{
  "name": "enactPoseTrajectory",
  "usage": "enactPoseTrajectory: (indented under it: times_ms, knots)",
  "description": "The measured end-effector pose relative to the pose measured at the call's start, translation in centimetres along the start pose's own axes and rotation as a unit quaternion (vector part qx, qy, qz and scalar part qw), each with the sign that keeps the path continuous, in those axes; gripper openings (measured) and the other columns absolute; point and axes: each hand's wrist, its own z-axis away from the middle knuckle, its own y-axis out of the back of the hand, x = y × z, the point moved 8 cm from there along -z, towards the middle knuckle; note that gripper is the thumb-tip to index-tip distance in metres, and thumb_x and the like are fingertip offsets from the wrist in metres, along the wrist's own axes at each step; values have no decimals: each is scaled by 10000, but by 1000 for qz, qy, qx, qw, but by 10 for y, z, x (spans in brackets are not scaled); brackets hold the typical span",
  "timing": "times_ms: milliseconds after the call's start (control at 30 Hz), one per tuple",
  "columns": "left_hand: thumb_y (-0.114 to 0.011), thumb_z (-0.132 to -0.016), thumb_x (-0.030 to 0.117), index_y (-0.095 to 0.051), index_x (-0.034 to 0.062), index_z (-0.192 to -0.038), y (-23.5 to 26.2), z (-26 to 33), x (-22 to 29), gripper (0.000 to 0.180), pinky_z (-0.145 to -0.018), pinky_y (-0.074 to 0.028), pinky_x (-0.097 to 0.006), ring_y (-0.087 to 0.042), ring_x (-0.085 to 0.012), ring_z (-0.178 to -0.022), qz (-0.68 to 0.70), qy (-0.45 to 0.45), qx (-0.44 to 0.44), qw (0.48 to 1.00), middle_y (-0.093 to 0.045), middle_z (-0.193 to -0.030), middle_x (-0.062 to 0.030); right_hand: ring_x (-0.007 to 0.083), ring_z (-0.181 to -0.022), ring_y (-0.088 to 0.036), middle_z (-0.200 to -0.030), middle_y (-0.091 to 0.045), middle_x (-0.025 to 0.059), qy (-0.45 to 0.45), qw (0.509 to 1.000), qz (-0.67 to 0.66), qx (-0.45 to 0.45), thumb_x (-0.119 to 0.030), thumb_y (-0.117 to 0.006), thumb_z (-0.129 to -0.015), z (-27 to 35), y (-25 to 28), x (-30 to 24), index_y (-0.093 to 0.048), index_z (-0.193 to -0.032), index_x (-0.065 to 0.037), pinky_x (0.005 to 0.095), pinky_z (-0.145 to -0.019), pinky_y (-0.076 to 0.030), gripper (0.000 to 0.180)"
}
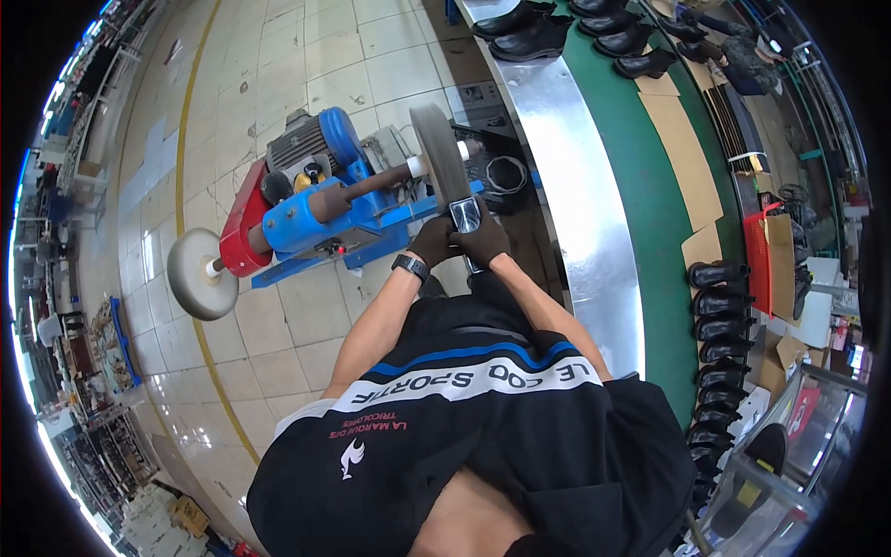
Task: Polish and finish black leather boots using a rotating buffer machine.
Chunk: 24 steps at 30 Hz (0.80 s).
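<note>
A glossy black shoe (465, 214) is between my hands, its shiny end up against the lower edge of a grey buffing wheel (438, 153). My left hand (432, 243), in a dark glove, closes on the shoe from the left. From the right, my right hand (484, 241), gloved the same way, grips it too. Much of the shoe is hidden behind the gloves. The wheel sits on the right end of a shaft on a blue and red polishing machine (302, 218).
A second pale wheel (202, 274) is at the machine's left end. To my right runs a metal-edged bench (594, 223) with a green belt (640, 186). Black shoes (529, 39) stand at its far end; a row of black shoes (722, 353) lines its right side, near a red crate (761, 260).
</note>
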Motion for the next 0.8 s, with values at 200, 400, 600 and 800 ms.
enactPoseTrajectory:
  times_ms: [200,400,600,800]
  knots:
    - [-730,-645,206,-601,60,-857,7,-7,20,288,-648,-469,-344,-587,-278,-738,-181,-96,-21,979,-611,-797,-99,354,-965,-560,-1069,-557,230,-23,1000,1,16,-412,-702,-523,-8,7,-1,-237,-1347,-99,393,-816,-454,996]
    - [-611,-768,159,-539,58,-1107,-4,0,-12,361,-735,-492,-324,-582,-235,-868,160,22,-37,986,-594,-1016,-99,370,-970,-547,-1079,-550,227,-14,999,-11,42,-421,-709,-556,-5,17,31,-321,-1300,-92,415,-809,-453,902]
    - [-494,-854,284,-482,84,-1162,-15,66,-118,367,-675,-482,-304,-593,-190,-889,251,368,29,895,-588,-1067,-71,356,-850,-569,-919,-577,190,-125,961,32,246,-327,-705,-540,29,117,150,-507,-1044,-63,432,-739,-469,602]
    - [-457,-862,217,-527,95,-1132,-7,95,-217,304,-652,-497,-362,-595,-219,-865,263,416,141,859,-585,-1040,-112,366,-819,-546,-921,-534,205,-179,944,82,264,-350,-728,-523,73,154,245,-553,-897,-39,432,-704,-470,518]
